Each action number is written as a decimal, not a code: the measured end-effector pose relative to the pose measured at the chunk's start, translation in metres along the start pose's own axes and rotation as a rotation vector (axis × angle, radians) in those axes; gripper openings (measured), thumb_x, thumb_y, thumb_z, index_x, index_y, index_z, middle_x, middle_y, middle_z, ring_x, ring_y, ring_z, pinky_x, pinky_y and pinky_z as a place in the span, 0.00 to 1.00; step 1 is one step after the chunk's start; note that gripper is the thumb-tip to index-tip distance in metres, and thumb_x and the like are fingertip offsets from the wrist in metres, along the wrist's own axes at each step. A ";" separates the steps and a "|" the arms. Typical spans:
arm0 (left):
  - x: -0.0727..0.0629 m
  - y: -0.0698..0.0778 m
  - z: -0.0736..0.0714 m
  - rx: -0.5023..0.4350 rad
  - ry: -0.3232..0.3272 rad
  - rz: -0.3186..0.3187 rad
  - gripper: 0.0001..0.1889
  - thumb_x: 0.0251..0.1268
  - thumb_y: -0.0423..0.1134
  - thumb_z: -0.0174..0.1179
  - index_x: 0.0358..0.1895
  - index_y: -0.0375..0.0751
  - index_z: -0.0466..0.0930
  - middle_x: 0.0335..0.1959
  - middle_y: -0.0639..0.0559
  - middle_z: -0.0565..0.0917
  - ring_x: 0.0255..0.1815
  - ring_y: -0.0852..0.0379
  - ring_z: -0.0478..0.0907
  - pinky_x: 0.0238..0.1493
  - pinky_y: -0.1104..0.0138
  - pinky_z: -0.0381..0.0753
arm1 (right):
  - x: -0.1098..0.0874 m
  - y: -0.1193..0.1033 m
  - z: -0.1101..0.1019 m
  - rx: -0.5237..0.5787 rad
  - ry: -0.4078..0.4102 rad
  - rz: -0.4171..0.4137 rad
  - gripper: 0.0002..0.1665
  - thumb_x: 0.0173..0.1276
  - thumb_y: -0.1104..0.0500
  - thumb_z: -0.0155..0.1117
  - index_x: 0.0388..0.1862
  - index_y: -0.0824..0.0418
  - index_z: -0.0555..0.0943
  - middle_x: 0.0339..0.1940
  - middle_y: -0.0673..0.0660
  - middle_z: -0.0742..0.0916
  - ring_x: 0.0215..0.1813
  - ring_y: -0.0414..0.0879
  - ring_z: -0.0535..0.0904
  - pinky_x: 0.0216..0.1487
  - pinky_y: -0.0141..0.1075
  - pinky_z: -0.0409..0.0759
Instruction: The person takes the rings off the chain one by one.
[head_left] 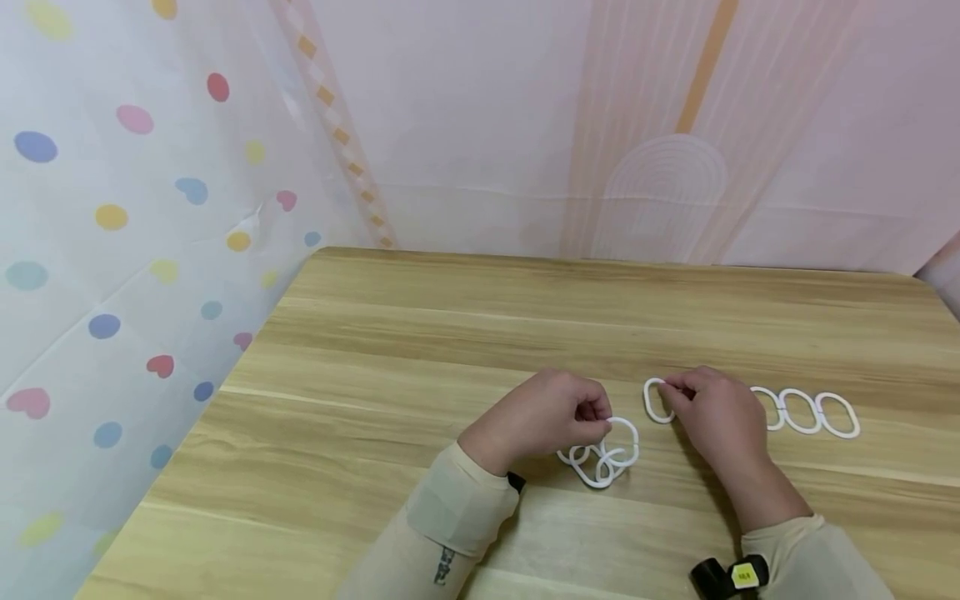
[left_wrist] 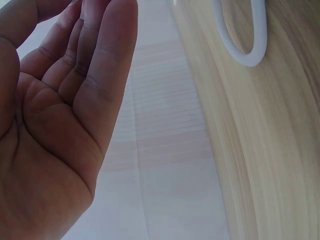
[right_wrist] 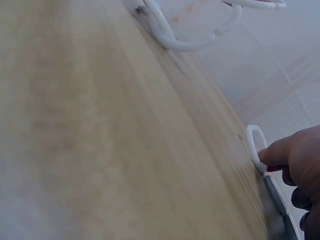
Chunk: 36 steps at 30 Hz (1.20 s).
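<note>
- From where I stand, the wooden table (head_left: 375, 333) reaches far behind both hands, its far edge well apart from them and meeting a pale pink backdrop (head_left: 465, 125)
- The left edge slants down beside a dotted cloth (head_left: 172, 275), with a broad stretch of wood between it and the left forearm; the right side runs out of view
- Between the hands there's only a narrow strip of wood, so they sit near each other
- The left hand (head_left: 543, 421) pinches the rim of one white ring (head_left: 637, 442), fingertips close together
- That ring is tilted up over a tangled cluster of white links (head_left: 600, 483), thin, smooth and overlapping, below and beside the fingers
- The right hand (head_left: 720, 417) has thumb and finger pinched on the right rim of an oval white link (head_left: 648, 402), long and narrow
- Just right of that hand, a row of white links (head_left: 819, 415) lies flat, three showing, sides touching; whatever lies under the hand I can't tell
</note>
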<state>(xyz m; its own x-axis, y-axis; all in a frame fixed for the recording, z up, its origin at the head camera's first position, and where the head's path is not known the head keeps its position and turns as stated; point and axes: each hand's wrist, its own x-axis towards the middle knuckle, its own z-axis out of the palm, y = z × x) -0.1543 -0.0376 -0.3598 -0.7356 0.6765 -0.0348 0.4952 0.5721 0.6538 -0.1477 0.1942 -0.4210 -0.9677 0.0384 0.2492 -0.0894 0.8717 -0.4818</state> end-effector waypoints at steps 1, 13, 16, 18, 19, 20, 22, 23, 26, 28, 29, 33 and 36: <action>0.000 0.000 0.000 0.000 -0.002 0.000 0.05 0.66 0.33 0.65 0.31 0.46 0.84 0.25 0.64 0.80 0.27 0.69 0.74 0.33 0.77 0.75 | 0.001 0.000 0.000 -0.001 -0.004 0.004 0.09 0.66 0.56 0.70 0.37 0.60 0.90 0.40 0.60 0.90 0.40 0.58 0.85 0.30 0.47 0.76; 0.001 -0.001 0.000 0.004 -0.003 -0.008 0.05 0.66 0.33 0.65 0.31 0.45 0.84 0.25 0.63 0.81 0.28 0.69 0.74 0.35 0.77 0.75 | 0.004 0.002 0.001 -0.009 0.051 0.004 0.07 0.63 0.56 0.73 0.31 0.60 0.91 0.34 0.59 0.90 0.35 0.58 0.86 0.32 0.49 0.76; 0.001 -0.001 0.001 -0.003 -0.002 -0.012 0.05 0.66 0.33 0.65 0.31 0.45 0.84 0.25 0.63 0.81 0.28 0.69 0.75 0.35 0.77 0.75 | 0.004 0.002 0.001 -0.004 0.069 0.000 0.07 0.62 0.57 0.74 0.31 0.60 0.90 0.32 0.59 0.90 0.34 0.56 0.85 0.31 0.48 0.75; 0.001 -0.001 0.001 -0.005 -0.002 -0.013 0.05 0.66 0.33 0.66 0.31 0.45 0.84 0.25 0.63 0.81 0.28 0.69 0.75 0.35 0.77 0.75 | 0.004 0.003 0.002 0.001 0.077 0.001 0.07 0.62 0.57 0.75 0.31 0.59 0.90 0.32 0.58 0.89 0.33 0.56 0.85 0.31 0.48 0.75; 0.001 -0.001 0.001 -0.005 -0.002 -0.013 0.05 0.66 0.33 0.66 0.31 0.45 0.84 0.25 0.63 0.81 0.28 0.69 0.75 0.35 0.77 0.76 | 0.004 0.003 0.002 0.001 0.080 0.001 0.06 0.62 0.57 0.75 0.31 0.59 0.90 0.31 0.58 0.89 0.32 0.56 0.85 0.31 0.48 0.75; 0.001 -0.002 0.002 -0.005 -0.002 -0.011 0.05 0.66 0.33 0.66 0.31 0.45 0.84 0.25 0.63 0.81 0.28 0.69 0.75 0.35 0.77 0.76 | 0.004 0.004 0.002 0.002 0.080 0.005 0.06 0.62 0.56 0.74 0.31 0.59 0.90 0.31 0.58 0.89 0.32 0.56 0.85 0.32 0.48 0.75; 0.002 -0.002 0.002 -0.003 -0.001 -0.008 0.05 0.66 0.34 0.66 0.31 0.46 0.84 0.25 0.64 0.81 0.28 0.69 0.75 0.35 0.77 0.76 | 0.004 0.004 0.002 0.003 0.075 0.016 0.06 0.63 0.56 0.74 0.31 0.59 0.90 0.30 0.57 0.89 0.33 0.56 0.85 0.32 0.49 0.74; 0.002 -0.002 0.002 -0.001 0.000 -0.007 0.05 0.66 0.34 0.66 0.31 0.46 0.84 0.25 0.64 0.81 0.28 0.70 0.75 0.35 0.77 0.76 | 0.004 0.005 0.002 0.003 0.072 0.023 0.06 0.63 0.56 0.73 0.31 0.58 0.90 0.30 0.57 0.89 0.33 0.56 0.85 0.33 0.49 0.74; 0.001 -0.002 0.001 0.000 0.004 -0.003 0.05 0.66 0.34 0.66 0.31 0.47 0.84 0.25 0.65 0.80 0.28 0.70 0.74 0.35 0.78 0.75 | 0.004 0.005 0.002 0.006 0.066 0.040 0.07 0.64 0.56 0.72 0.31 0.58 0.90 0.30 0.57 0.89 0.33 0.55 0.84 0.34 0.49 0.74; 0.001 -0.001 0.001 -0.001 0.006 -0.005 0.05 0.66 0.34 0.66 0.31 0.47 0.84 0.25 0.65 0.80 0.28 0.70 0.75 0.35 0.78 0.75 | 0.004 0.005 0.002 0.013 0.074 0.045 0.07 0.64 0.56 0.72 0.30 0.58 0.90 0.29 0.56 0.89 0.32 0.55 0.84 0.33 0.48 0.74; 0.001 -0.001 0.001 0.002 0.006 -0.005 0.05 0.66 0.34 0.66 0.31 0.47 0.84 0.25 0.65 0.80 0.28 0.70 0.75 0.35 0.78 0.75 | 0.003 0.005 0.002 0.017 0.083 0.045 0.07 0.64 0.55 0.72 0.30 0.58 0.90 0.28 0.55 0.89 0.32 0.54 0.84 0.32 0.48 0.74; 0.000 -0.001 0.000 0.011 0.008 -0.011 0.05 0.66 0.35 0.66 0.31 0.47 0.84 0.26 0.65 0.80 0.29 0.70 0.75 0.35 0.78 0.75 | 0.003 0.004 0.002 0.041 0.116 0.045 0.08 0.64 0.54 0.72 0.30 0.57 0.89 0.25 0.52 0.87 0.28 0.51 0.82 0.28 0.43 0.71; 0.000 -0.001 0.000 0.015 0.010 -0.010 0.05 0.66 0.35 0.66 0.32 0.47 0.84 0.26 0.65 0.81 0.29 0.70 0.75 0.35 0.77 0.75 | 0.002 0.001 0.001 0.062 0.122 0.056 0.08 0.64 0.54 0.72 0.32 0.58 0.89 0.22 0.50 0.86 0.26 0.47 0.79 0.27 0.40 0.69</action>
<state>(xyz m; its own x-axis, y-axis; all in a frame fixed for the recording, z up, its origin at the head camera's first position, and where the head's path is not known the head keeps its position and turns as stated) -0.1550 -0.0382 -0.3604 -0.7454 0.6658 -0.0337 0.4943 0.5859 0.6422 -0.1498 0.1951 -0.4218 -0.9363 0.1486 0.3183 -0.0539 0.8346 -0.5482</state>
